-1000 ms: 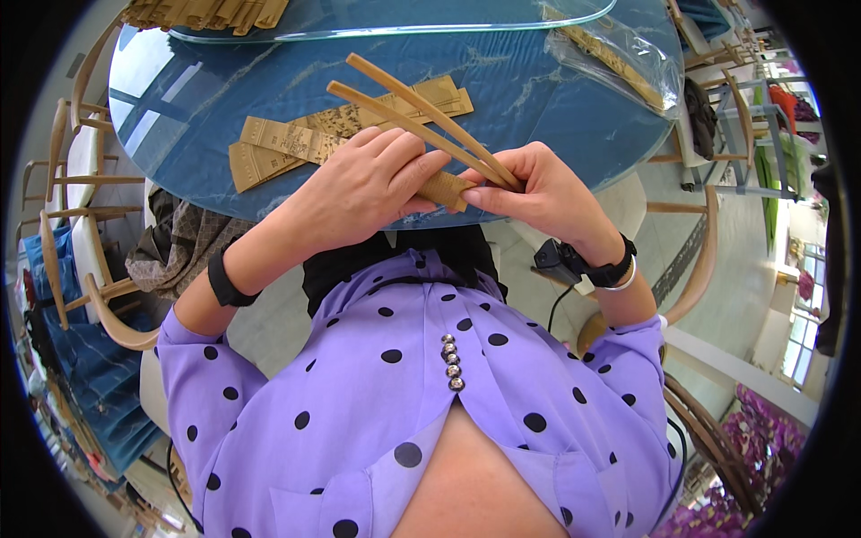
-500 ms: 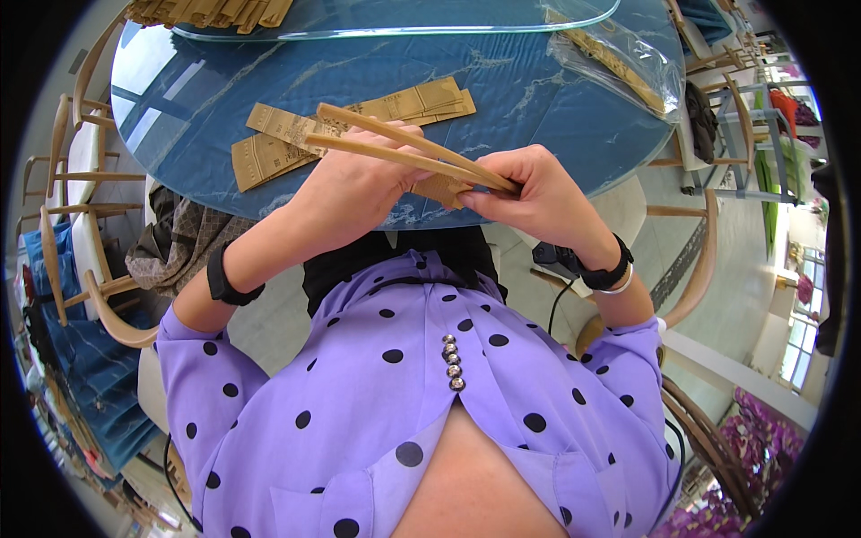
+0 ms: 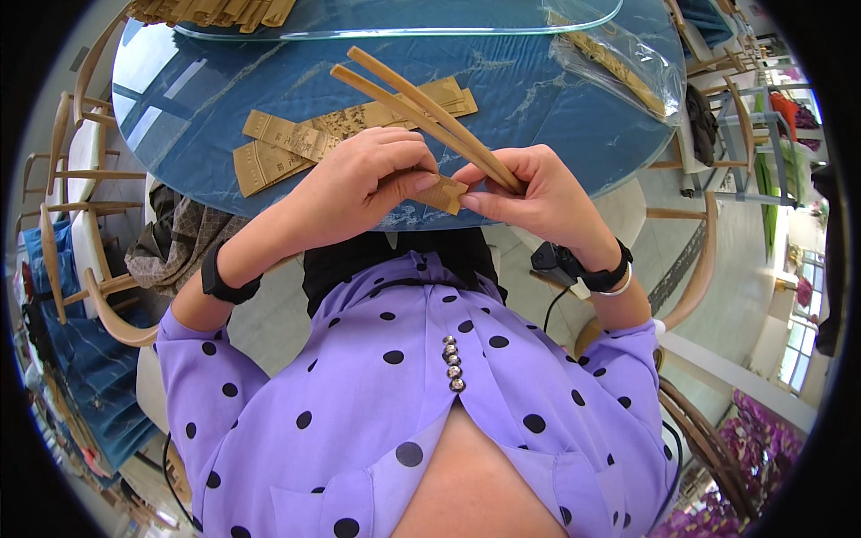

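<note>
My right hand is closed around the lower ends of a pair of wooden chopsticks, which slant up and to the left over the table. Its thumb and a fingertip also touch the edge of a small brown paper sleeve. The other end of that sleeve is pinched by my left hand, whose palm covers part of it. Flat on the table beyond my hands lie several brown printed paper sleeves, overlapping and fanned out.
The blue marbled table carries a raised glass turntable. A pile of brown sleeved bundles sits at the far left. A clear plastic bag with a brown packet lies far right. Wooden chairs flank the table.
The chopsticks have swung upward, their free ends now farther from me. My left hand has come out from beneath them and now pinches the paper sleeve nearer my right hand.
</note>
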The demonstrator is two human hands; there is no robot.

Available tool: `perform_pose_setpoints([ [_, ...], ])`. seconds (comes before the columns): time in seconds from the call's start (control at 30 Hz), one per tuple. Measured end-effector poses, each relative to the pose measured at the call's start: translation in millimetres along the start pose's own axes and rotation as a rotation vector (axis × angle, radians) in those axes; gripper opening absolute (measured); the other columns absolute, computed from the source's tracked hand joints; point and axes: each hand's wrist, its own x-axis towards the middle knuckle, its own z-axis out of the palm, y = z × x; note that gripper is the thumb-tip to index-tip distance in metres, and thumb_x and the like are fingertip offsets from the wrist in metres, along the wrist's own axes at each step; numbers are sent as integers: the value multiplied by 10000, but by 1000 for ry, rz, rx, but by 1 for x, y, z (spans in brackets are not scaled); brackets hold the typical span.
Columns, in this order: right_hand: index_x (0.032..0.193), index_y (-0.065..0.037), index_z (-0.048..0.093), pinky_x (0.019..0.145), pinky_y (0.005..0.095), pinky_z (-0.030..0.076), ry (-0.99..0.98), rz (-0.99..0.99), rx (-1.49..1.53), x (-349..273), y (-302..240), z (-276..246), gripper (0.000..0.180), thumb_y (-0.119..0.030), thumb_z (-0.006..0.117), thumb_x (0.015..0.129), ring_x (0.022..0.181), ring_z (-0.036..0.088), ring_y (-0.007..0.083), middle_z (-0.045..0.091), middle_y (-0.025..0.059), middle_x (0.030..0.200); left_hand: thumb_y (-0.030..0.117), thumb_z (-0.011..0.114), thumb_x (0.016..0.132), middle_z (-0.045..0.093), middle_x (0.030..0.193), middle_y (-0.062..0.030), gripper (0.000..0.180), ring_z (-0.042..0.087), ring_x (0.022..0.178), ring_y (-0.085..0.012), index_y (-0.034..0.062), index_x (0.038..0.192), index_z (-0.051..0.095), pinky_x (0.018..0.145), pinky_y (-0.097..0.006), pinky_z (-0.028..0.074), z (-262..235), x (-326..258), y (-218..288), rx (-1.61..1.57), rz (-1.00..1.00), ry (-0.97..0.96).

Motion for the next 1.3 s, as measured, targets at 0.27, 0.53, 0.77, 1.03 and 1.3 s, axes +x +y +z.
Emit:
perform_pose_setpoints([
  [0.27,1076,1,751,532,213,320,48,5,-54,1,6,4,190,-92,756,911,610,419,9,586,-58,710,89,633,962,644,897,-123,91,615,870,-319,5,996,643,769,-393,491,3,-2,-4,-66,-58,-39],
  [0.53,1072,15,753,540,214,346,18,-3,-25,1,-4,2,171,-78,744,929,632,444,7,632,-41,724,138,652,950,633,887,-130,121,617,874,-338,18,969,653,769,-411,501,-9,0,9,-105,-200,-123],
  [0.77,1018,10,757,525,219,339,98,-7,-50,3,3,9,160,-64,766,876,612,437,10,679,-27,742,131,637,952,636,878,-113,95,615,895,-327,36,951,647,837,-418,477,-3,3,2,35,-17,-79],
  [1.03,961,9,733,508,188,272,133,12,-170,2,-7,14,132,-48,796,859,594,389,-21,546,-85,688,140,639,949,654,905,-99,108,626,917,-316,38,980,618,854,-417,468,3,1,4,117,53,-48],
  [1.3,929,13,728,502,237,309,232,-6,-207,5,-4,12,163,-118,786,851,574,387,27,612,-35,662,282,755,852,553,845,-54,361,597,864,-248,57,1047,551,857,-393,459,16,4,-3,621,263,77],
])
